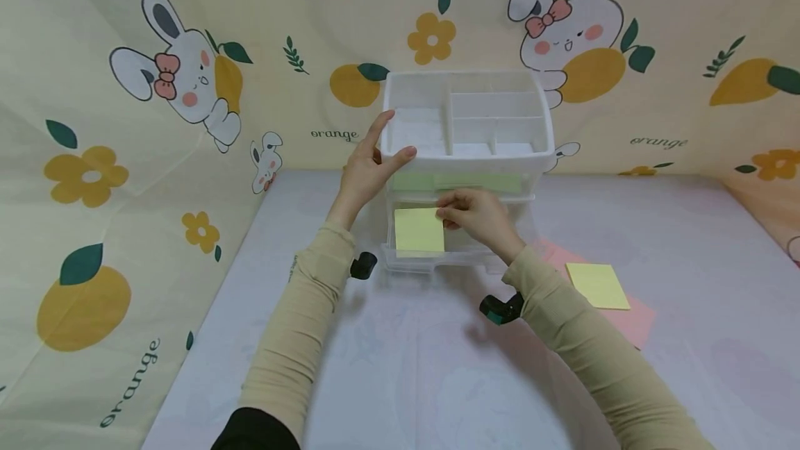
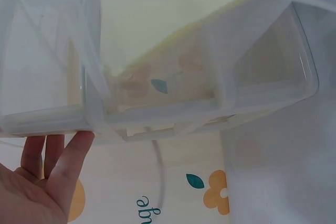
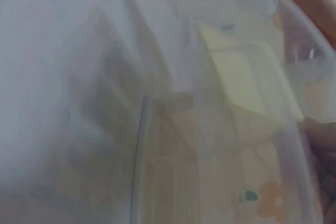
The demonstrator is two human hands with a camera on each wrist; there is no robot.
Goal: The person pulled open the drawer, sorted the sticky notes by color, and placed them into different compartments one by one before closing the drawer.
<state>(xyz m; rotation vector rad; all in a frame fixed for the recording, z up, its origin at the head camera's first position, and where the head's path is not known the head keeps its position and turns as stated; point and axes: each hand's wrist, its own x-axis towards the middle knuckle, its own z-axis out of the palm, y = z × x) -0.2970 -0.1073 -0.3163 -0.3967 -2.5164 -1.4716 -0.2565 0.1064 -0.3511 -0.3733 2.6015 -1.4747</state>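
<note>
A white drawer organizer (image 1: 465, 158) with a compartmented top stands at the back of the table. My left hand (image 1: 367, 171) holds its upper left corner, the thumb over the front edge. In the left wrist view the fingers (image 2: 65, 158) touch its side. My right hand (image 1: 480, 219) pinches the right edge of a yellow sticky note pad (image 1: 419, 231). This pad tilts upright in the pulled-out clear lower drawer (image 1: 406, 262), which also shows in the right wrist view. Behind the closed upper drawer front shows something light green (image 1: 412, 181).
On the table to the right, another yellow sticky note pad (image 1: 598, 286) lies on pink sheets (image 1: 634, 321). A patterned cloth (image 1: 375, 19) with rabbits and oranges hangs behind and at the sides.
</note>
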